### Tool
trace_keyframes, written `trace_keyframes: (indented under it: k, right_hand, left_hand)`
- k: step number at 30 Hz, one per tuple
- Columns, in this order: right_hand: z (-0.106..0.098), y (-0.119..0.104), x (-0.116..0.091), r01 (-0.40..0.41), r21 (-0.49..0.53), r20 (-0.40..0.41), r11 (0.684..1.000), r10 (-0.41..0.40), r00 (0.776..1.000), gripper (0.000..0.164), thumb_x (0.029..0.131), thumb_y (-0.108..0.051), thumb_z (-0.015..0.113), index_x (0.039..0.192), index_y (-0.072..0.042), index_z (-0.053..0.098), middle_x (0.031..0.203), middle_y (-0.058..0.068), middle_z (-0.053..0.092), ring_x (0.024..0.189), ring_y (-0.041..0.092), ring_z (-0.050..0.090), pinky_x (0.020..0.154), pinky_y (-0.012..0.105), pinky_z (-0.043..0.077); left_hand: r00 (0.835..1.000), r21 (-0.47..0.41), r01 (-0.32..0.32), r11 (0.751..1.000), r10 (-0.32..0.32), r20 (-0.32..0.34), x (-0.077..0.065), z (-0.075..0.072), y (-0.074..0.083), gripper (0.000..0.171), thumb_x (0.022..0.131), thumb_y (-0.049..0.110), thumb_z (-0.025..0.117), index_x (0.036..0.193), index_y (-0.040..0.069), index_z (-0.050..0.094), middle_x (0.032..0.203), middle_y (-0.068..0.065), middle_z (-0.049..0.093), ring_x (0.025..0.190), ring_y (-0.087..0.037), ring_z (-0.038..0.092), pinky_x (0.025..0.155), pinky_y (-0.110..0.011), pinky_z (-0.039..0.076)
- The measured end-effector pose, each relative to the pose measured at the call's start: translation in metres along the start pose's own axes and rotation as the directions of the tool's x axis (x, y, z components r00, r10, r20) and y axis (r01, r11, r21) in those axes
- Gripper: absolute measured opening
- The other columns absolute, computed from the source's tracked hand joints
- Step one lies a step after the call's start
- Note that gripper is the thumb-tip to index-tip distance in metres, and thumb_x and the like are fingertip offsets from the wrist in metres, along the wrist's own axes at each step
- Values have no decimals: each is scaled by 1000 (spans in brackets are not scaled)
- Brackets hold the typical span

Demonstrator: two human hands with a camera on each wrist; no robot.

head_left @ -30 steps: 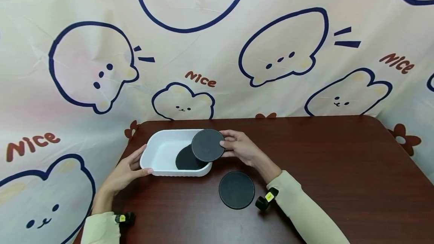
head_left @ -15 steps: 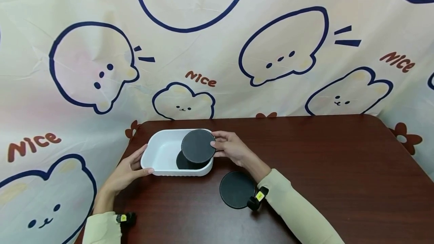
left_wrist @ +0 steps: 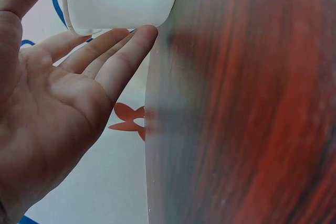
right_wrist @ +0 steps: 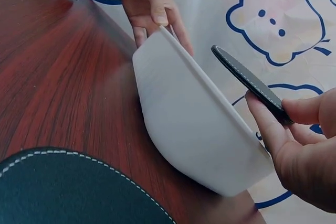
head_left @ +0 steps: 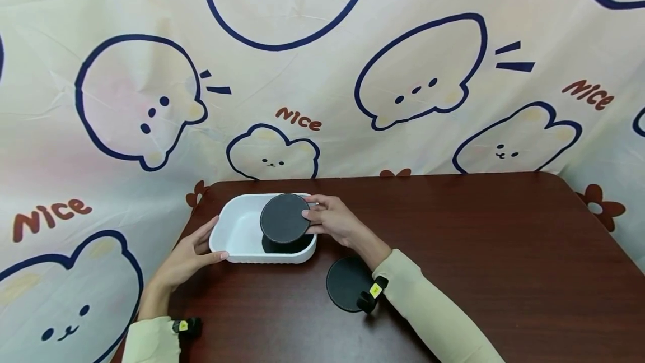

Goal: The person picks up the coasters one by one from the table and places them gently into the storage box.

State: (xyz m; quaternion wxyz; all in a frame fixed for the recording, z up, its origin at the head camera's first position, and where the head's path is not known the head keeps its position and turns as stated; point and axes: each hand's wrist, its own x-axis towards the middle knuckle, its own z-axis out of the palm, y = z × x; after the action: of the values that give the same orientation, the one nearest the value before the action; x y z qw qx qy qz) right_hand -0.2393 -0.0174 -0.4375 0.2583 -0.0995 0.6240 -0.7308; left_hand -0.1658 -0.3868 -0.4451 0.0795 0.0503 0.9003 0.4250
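The desk (head_left: pixel 478 251) is dark red-brown wood with rounded corners, and it stands against a printed cloth. On its left part, near the back edge, lies a white tray (head_left: pixel 237 254), oblong with rounded corners. A black disc (head_left: pixel 342 282) lies flat on the desk just in front of the tray's right end, apart from it; a sleeve partly covers it. In the right wrist view this disc (right_wrist: pixel 68 192) shows pale stitching along its rim.
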Motion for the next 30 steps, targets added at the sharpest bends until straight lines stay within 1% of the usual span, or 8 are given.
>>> trace_keyframes:
  k: [6,12,15,24,26,27,28,30]
  right_hand:
    - [8,0,3,-1,-21,-22,1000,0,1000,53,108,-3,61,159,-7,50,145,23,65,108,23,78,92,40,65]
    - [13,-2,8,8,-61,-34,998,-10,999,54,106,-1,64,158,-7,52,138,23,68,108,27,79,89,38,66]
    - [15,-3,10,2,-83,-37,997,-5,999,53,105,0,64,157,-8,54,141,23,67,109,28,79,89,38,66]
    - [21,-3,9,48,-228,-25,973,-55,998,49,106,-1,64,153,-8,59,144,26,65,107,32,80,85,38,67]
    - [22,-3,7,68,-306,-24,950,-79,997,47,106,-4,65,152,-7,60,143,26,66,106,31,80,83,37,67]
    - [23,-3,7,80,-360,-22,929,-94,995,46,106,-6,66,152,-8,61,143,24,67,105,30,80,83,37,68]
    - [23,-3,6,98,-426,-17,899,-117,993,44,107,-10,66,151,-8,62,142,22,69,104,29,81,84,37,68]
    - [24,-5,5,136,-568,-7,812,-170,985,42,107,-19,67,148,-9,65,142,17,70,109,26,79,90,39,67]
  left_hand:
    - [1000,-5,0,1000,0,-2,0,0,0,99,97,24,81,173,9,19,173,-29,29,148,-53,49,108,-52,53]
    - [1000,-3,-4,1000,4,-4,0,-1,1,99,97,24,81,173,9,19,174,-28,29,148,-53,49,108,-51,53]
    - [1000,0,-2,1000,2,-3,0,-1,2,99,97,24,81,173,9,18,174,-28,29,149,-53,49,108,-51,54]
    - [1000,6,5,1000,-5,3,0,-1,2,100,98,26,81,173,10,18,174,-27,29,149,-52,48,110,-53,53]
    - [1000,7,5,1000,-5,3,0,-1,2,99,98,25,81,173,10,18,174,-27,29,149,-52,48,110,-52,54]
    - [1000,6,3,1000,-3,3,0,0,2,99,98,25,81,173,10,18,174,-28,29,149,-52,48,110,-50,54]
    - [1000,6,2,1000,-2,3,0,0,2,99,98,24,81,173,9,18,174,-28,29,149,-52,48,109,-49,55]
    - [1000,3,-3,1000,3,6,0,0,2,99,98,23,81,173,9,19,174,-28,29,149,-52,48,109,-45,57]
